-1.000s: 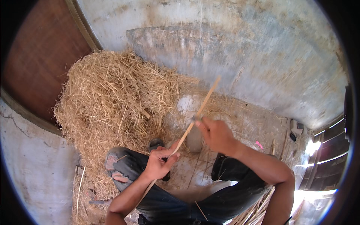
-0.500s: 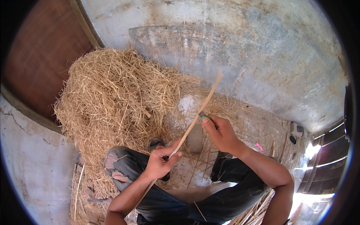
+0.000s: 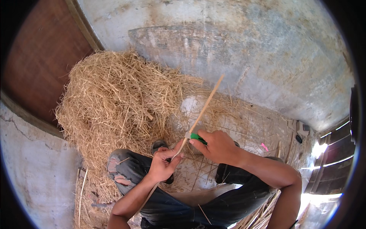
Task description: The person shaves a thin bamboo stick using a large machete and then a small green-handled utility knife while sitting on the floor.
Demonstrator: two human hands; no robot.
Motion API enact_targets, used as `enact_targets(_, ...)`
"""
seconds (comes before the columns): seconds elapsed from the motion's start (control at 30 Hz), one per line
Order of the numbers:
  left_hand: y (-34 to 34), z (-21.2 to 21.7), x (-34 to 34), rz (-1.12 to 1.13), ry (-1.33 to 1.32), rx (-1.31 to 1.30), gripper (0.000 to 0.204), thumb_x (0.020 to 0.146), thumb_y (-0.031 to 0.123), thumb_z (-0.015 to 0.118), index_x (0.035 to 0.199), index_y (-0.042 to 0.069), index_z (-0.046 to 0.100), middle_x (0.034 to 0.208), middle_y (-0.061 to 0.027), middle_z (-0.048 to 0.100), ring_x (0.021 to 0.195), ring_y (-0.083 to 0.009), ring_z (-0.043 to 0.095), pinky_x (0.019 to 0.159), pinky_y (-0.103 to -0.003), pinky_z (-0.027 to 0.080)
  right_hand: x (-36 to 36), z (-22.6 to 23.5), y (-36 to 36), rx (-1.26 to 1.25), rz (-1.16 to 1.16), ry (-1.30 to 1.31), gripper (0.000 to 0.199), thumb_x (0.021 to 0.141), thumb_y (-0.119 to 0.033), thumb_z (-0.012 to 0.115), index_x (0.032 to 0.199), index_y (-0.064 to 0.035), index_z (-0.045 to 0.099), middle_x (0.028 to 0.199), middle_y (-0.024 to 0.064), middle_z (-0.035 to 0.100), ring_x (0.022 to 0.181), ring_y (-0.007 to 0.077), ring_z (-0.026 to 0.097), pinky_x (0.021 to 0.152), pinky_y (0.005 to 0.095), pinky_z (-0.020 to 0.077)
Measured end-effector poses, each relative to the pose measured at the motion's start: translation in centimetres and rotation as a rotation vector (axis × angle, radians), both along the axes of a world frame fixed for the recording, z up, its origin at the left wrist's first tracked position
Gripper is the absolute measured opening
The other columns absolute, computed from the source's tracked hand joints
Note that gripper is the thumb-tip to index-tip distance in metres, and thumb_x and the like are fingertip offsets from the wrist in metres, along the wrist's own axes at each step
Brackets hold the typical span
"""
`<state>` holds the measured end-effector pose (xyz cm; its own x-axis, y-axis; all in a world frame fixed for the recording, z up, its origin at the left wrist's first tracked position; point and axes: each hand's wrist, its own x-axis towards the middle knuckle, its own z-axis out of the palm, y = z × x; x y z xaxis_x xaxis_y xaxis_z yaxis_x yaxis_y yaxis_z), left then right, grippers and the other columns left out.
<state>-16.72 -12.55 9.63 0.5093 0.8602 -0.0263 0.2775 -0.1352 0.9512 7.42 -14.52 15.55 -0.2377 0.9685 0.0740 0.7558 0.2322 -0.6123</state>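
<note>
A long thin pale bamboo strip [image 3: 207, 103] slants from my lap up toward the far wall. My left hand [image 3: 162, 164] pinches the strip low down, between thumb and fingers. My right hand [image 3: 217, 147] is closed around a green-handled knife [image 3: 196, 136] whose pale blade lies against the strip just above my left hand. Both hands work above my knees, which are in dark torn trousers [image 3: 126, 171].
A big heap of dry straw [image 3: 114, 110] fills the floor to my left and front. A mesh of thin strips [image 3: 236, 129] lies on the concrete ahead. More split strips [image 3: 263, 213] lie at the lower right. A stained wall [image 3: 228, 49] rises behind.
My right hand with the knife has slid down the strip toward my left hand. The strip's upper end has stayed pointing at the wall.
</note>
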Motion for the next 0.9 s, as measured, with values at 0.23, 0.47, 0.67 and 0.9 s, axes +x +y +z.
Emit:
enact_targets(0.23, 0.4, -0.4, -0.4, -0.025, 0.115, 0.212, 0.041, 0.089, 0.008, 0.072, 0.130, 0.004, 0.067, 0.072, -0.0024, 0.061, 0.073, -0.0122, 0.044, 0.071, -0.029, 0.041, 1.4, -1.6, 1.5, 0.095, -0.104, -0.093, 0.038, 0.101, -0.043, 0.055, 0.096, -0.0068, 0.063, 0.063, 0.0187, 0.062, 0.058, 0.0420, 0.063, 0.052, 0.0516, 0.0471)
enact_targets(0.47, -0.7, -0.2, -1.0, -0.105, 0.154, 0.330, 0.037, 0.086, 0.009, 0.068, 0.123, 0.007, 0.072, 0.076, -0.0067, 0.071, 0.062, -0.0187, 0.045, 0.075, -0.033, 0.041, 8.8, -1.6, 5.6, 0.021, -0.510, -0.107, 0.043, 0.103, -0.045, 0.051, 0.105, -0.0036, 0.064, 0.085, 0.0240, 0.068, 0.085, 0.0443, 0.066, 0.074, 0.0543, 0.0499)
enact_targets(0.67, -0.8, 1.2, -1.6, -0.156, 0.165, 0.341, 0.039, 0.084, 0.009, 0.069, 0.123, 0.006, 0.072, 0.072, -0.0065, 0.070, 0.055, -0.0189, 0.046, 0.077, -0.033, 0.040, 18.2, -1.4, 7.2, 0.197, -0.898, 0.068, 0.053, 0.102, -0.045, 0.053, 0.096, 0.0060, 0.064, 0.085, 0.0303, 0.065, 0.082, 0.0460, 0.063, 0.074, 0.0520, 0.0461)
enact_targets(0.9, -0.1, 0.3, -1.5, -0.014, 0.168, 0.389, 0.038, 0.081, 0.006, 0.071, 0.120, 0.005, 0.073, 0.083, -0.0096, 0.074, 0.059, -0.0179, 0.044, 0.074, -0.031, 0.040, 19.4, -3.6, 4.3, 0.191, -0.772, -0.004, 0.059, 0.102, -0.052, 0.050, 0.090, 0.0047, 0.062, 0.078, 0.0276, 0.062, 0.073, 0.0406, 0.060, 0.069, 0.0476, 0.0464)
